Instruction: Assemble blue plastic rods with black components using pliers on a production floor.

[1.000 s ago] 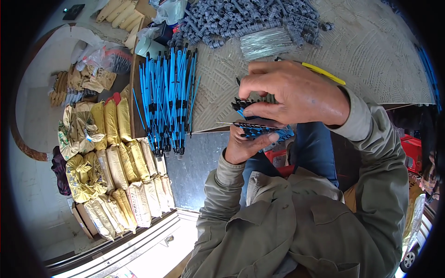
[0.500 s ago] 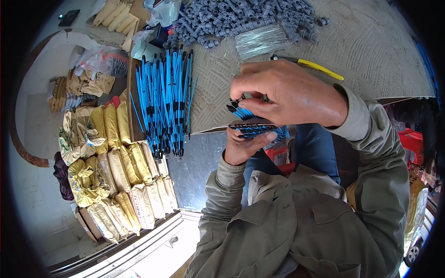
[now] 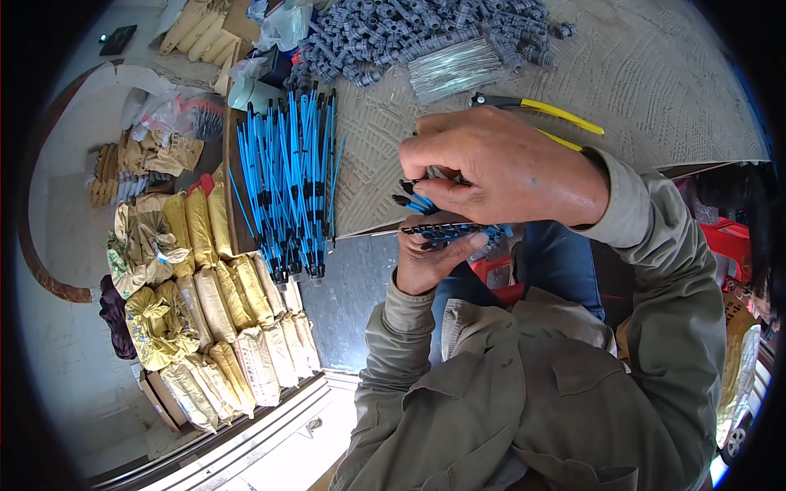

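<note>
My left hand (image 3: 427,266) is closed round a bundle of thin blue rods (image 3: 458,232) with black fittings, held in front of my body by the table's near edge. Just above it, my right hand (image 3: 512,168) is bent over with thumb and fingers pinched at the black ends of blue rods (image 3: 420,200); the fingertips are partly hidden by the hand itself. To the left on the table lies a big heap of similar blue rods (image 3: 288,172) with black collars and tips.
Grey plastic fittings (image 3: 426,33) lie heaped at the table's far side. Beside them is a bundle of thin silvery wires (image 3: 455,69). Nippers with yellow handles (image 3: 565,114) rest beyond my right hand. Stacked yellowish packages (image 3: 221,303) stand at the left. A red stool (image 3: 729,244) is at the right.
My right hand has shifted slightly left and down over the rods, and more of the nippers' second yellow handle shows. My left hand keeps its grip; the whole view has moved slightly.
</note>
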Tool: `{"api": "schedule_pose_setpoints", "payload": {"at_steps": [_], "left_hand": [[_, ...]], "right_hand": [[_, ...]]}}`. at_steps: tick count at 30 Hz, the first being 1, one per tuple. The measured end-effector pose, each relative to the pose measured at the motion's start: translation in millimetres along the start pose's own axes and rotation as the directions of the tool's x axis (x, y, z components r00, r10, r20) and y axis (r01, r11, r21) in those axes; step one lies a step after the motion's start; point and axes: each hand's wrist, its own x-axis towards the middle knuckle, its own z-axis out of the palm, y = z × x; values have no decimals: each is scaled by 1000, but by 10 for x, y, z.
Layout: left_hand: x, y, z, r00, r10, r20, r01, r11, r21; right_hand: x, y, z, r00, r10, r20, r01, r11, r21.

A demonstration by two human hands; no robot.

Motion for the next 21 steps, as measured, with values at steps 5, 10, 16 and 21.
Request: {"api": "schedule_pose_setpoints", "payload": {"at_steps": [5, 10, 16, 21], "left_hand": [[-18, 1, -18, 998, -51, 26, 52, 998, -24], [44, 18, -8, 991, -53, 125, 74, 983, -165], [3, -59, -172, 962, 1, 272, 94, 937, -335], [9, -42, -222, 957, -1, 292, 76, 966, -245]], "right_hand": [[6, -2, 0, 1000, -13, 2, 14, 999, -46], [-6, 129, 51, 998, -11, 64, -12, 937, 349], [-22, 60, 53, 996, -84, 20, 69, 915, 398], [-34, 4, 53, 989, -147, -33, 151, 962, 227]]}}
